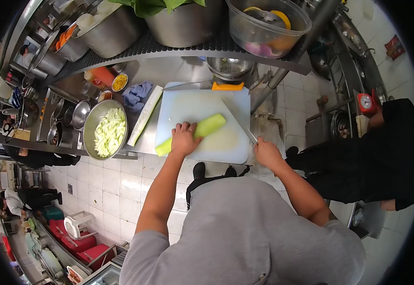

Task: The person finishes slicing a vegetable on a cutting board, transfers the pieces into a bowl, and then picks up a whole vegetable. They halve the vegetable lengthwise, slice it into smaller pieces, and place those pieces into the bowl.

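Observation:
A long, light green vegetable (pixel 211 124), smooth as if peeled, lies diagonally on the white cutting board (pixel 183 102). My left hand (pixel 184 138) rests over its middle, fingers curled around the top. In my right hand (pixel 268 153) is a kitchen knife (pixel 239 120), its blade pointing up and left over the board's right side, apart from the vegetable. Left of the board lies a long, whitish-green piece (pixel 145 116). A steel bowl (pixel 125 126) beyond it holds many pale green cut pieces (pixel 105 133). Another knife with an orange handle (pixel 228 86) lies along the board's far edge.
A crumpled blue cloth (pixel 137 96) and a small dish of yellow bits (pixel 119 82) sit behind the bowl. A colander (pixel 229 69) stands under the overhead shelf (pixel 169 51), which carries pots and a clear tub (pixel 269 35). A person in black (pixel 383 152) stands to the right.

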`<action>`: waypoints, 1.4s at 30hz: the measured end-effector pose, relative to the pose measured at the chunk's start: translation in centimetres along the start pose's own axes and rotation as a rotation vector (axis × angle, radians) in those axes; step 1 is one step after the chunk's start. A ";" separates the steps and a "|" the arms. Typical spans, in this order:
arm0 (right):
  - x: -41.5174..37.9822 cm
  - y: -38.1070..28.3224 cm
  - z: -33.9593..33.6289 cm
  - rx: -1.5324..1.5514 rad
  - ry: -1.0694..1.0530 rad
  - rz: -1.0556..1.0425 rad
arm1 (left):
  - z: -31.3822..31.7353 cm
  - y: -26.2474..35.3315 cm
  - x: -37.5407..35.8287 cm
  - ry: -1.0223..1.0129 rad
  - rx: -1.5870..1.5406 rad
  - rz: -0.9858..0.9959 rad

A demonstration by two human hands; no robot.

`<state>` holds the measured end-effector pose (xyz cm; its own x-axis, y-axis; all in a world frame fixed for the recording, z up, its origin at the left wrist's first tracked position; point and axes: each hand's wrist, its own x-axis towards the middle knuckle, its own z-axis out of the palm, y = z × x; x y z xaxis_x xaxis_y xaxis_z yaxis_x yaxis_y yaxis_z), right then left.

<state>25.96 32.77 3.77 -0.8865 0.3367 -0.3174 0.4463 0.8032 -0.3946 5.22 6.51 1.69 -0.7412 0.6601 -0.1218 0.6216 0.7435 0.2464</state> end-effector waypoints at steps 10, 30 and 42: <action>3.2 -6.8 -2.7 -0.159 0.037 -0.140 | 0.3 4.5 4.6 -0.004 -0.087 0.156; 4.3 -7.1 -2.3 -0.251 -0.148 -0.154 | -1.1 5.4 6.1 -0.193 -0.110 0.126; 5.5 -6.6 -0.6 -0.245 -0.123 -0.172 | -0.7 5.1 5.7 -0.139 -0.085 0.137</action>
<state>18.06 29.63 5.17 -0.9182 0.1361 -0.3720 0.2358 0.9424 -0.2371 4.01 14.00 2.97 -0.6057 0.7672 -0.2112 0.6864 0.6380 0.3491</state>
